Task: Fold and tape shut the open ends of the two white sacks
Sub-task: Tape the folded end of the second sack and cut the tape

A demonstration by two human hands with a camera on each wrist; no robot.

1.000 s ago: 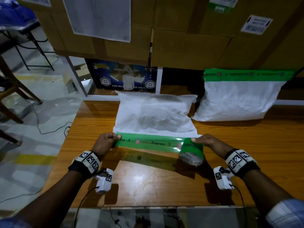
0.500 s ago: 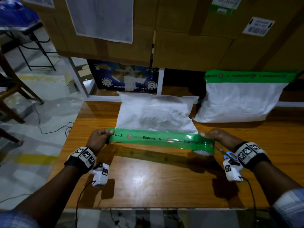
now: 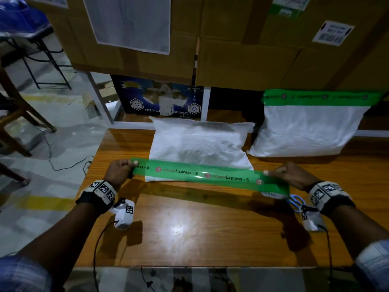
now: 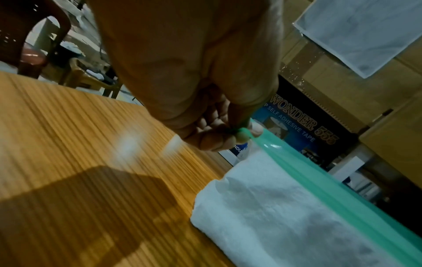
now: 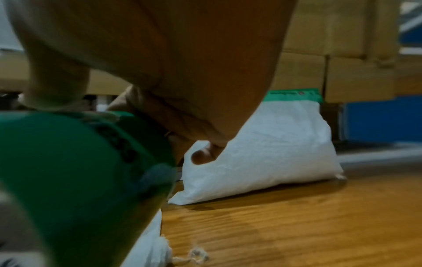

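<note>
Stacked cardboard boxes [image 3: 242,60] wall off the far side of the wooden table [image 3: 189,228] I work at. My left hand [image 3: 119,170] pinches the free end of the green tape [image 3: 202,174] at 9 o'clock; my right hand [image 3: 289,175] grips the tape roll [image 5: 68,180] at 3 o'clock. The strip hangs stretched above the near, folded end of the flat sack [image 3: 200,144], which lies at the centre, not yet stuck down. The other sack [image 3: 309,129] leans at 1 o'clock, its top already banded in green.

My worry is that the strip may sag or twist and stick crooked, because it is long and held only at its ends. If the fold springs open before contact, I would seal a gap.

Both sacks look filled, but I cannot see with what. Blue-handled scissors [image 3: 294,202] lie by my right wrist.
</note>
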